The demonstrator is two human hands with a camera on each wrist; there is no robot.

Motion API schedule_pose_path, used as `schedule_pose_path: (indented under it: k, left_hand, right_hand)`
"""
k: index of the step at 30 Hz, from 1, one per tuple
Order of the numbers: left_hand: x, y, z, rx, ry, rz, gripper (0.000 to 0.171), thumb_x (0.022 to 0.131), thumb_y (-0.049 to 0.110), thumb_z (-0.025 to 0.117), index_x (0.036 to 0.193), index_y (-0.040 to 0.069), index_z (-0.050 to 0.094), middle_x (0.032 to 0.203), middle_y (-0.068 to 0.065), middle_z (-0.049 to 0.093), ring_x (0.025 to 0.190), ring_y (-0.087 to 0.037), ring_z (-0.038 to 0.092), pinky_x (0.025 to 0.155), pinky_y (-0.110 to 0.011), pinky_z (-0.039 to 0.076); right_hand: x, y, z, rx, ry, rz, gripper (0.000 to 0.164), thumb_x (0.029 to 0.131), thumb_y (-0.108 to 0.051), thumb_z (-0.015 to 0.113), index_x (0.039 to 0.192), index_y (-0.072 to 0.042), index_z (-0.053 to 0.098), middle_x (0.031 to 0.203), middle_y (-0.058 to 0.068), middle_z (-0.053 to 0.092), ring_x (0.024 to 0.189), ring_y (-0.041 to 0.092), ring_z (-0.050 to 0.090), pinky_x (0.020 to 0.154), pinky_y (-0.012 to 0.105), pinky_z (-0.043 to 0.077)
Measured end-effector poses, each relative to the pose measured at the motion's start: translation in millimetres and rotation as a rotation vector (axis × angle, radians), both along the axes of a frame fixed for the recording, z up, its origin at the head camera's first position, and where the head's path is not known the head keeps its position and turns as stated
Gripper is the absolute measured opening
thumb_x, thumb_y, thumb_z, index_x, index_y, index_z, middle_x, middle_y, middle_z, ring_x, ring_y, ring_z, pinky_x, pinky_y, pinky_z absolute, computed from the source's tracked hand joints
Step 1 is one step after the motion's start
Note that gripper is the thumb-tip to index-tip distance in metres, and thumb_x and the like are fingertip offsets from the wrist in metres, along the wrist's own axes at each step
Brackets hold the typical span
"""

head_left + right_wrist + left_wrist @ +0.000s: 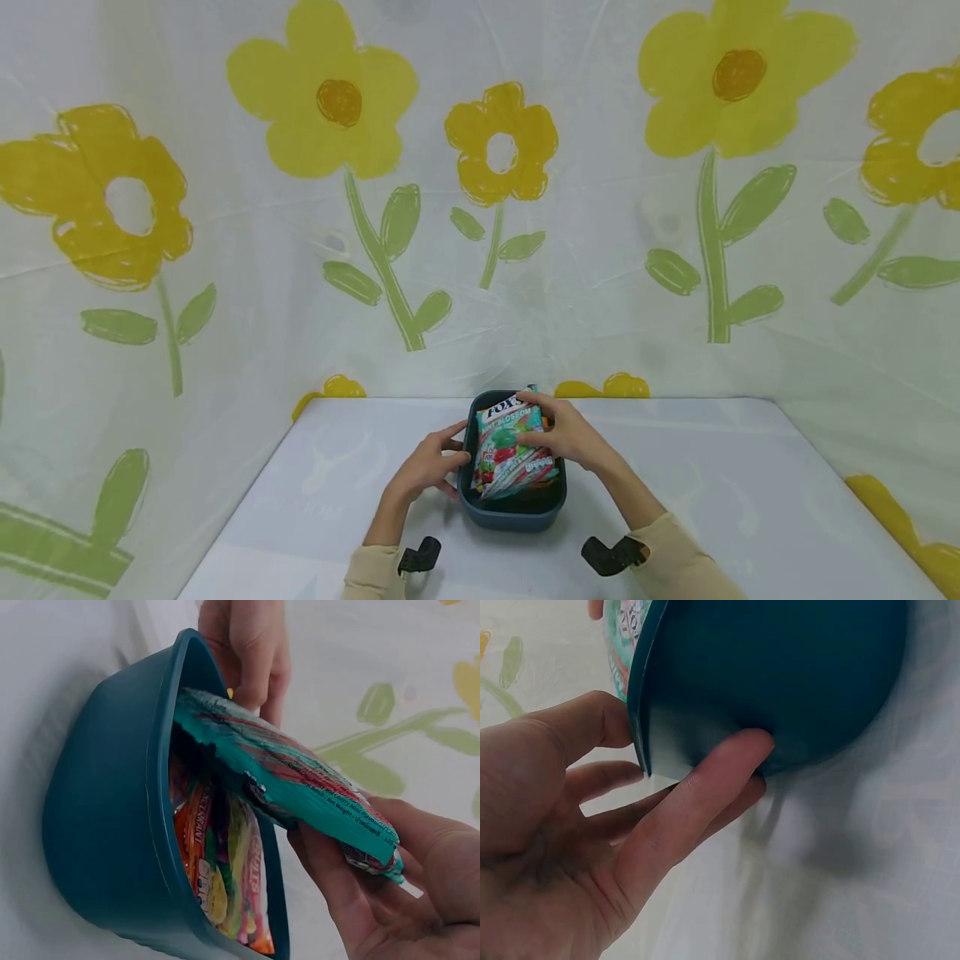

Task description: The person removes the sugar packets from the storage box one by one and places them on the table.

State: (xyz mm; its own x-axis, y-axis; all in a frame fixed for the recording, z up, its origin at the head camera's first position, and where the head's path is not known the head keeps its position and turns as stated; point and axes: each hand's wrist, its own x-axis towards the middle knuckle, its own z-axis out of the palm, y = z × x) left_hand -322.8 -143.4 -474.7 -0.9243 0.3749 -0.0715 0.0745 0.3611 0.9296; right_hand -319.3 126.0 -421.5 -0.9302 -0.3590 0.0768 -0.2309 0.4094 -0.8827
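A dark teal plastic bin stands on the white table. My left hand holds its left side, with fingers along the outer wall and at the rim. Over the bin's mouth, my right hand grips a teal Fox's candy bag by its right edge. The bag leans at a slant in the right wrist view, its lower end inside the bin and its held end above the rim. Beneath it, colourful candy packets stand in the bin, partly hidden by the bag.
Behind the far table edge hangs a white curtain printed with yellow flowers. The white table top spreads to both sides of the bin. A black wrist mount sits on the right sleeve, another on the left.
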Motion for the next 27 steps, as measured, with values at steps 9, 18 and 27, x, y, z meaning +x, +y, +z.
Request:
schedule_pose_path:
  k: [9, 18, 27]
  left_hand:
    - [0.9, -1.7, 0.1, 0.023, -0.011, -0.013, 0.064, 0.095, 0.015, 0.061, 0.153, 0.012, 0.034, 0.136, -0.032, 0.051, 0.095, -0.029, 0.069, 0.055, -0.042, 0.062]
    - [1.2, -1.6, -0.7, 0.024, -0.015, -0.012, 0.064, 0.096, 0.016, 0.061, 0.154, 0.014, 0.034, 0.137, -0.032, 0.051, 0.095, -0.027, 0.069, 0.056, -0.042, 0.063]
    - [2.8, -1.6, -0.1, 0.025, -0.016, -0.010, 0.063, 0.096, 0.017, 0.061, 0.153, 0.014, 0.034, 0.137, -0.031, 0.051, 0.096, -0.028, 0.068, 0.056, -0.043, 0.063]
  right_hand:
    - [4.8, 13.8, -3.5, -0.142, -0.064, 0.025, 0.065, 0.087, -0.025, 0.075, 0.146, -0.020, 0.047, 0.135, 0.023, 0.056, 0.097, 0.025, 0.064, 0.075, 0.042, 0.064]
    - [5.3, 37.6, -17.2, -0.264, -0.136, -0.085, 0.064, 0.087, -0.029, 0.075, 0.145, -0.029, 0.048, 0.143, 0.017, 0.051, 0.103, 0.026, 0.064, 0.079, 0.042, 0.064]
    - [10.3, 61.4, -21.4, -0.338, -0.169, -0.086, 0.064, 0.091, -0.027, 0.070, 0.148, -0.030, 0.042, 0.147, 0.020, 0.045, 0.104, 0.027, 0.063, 0.084, 0.043, 0.062]
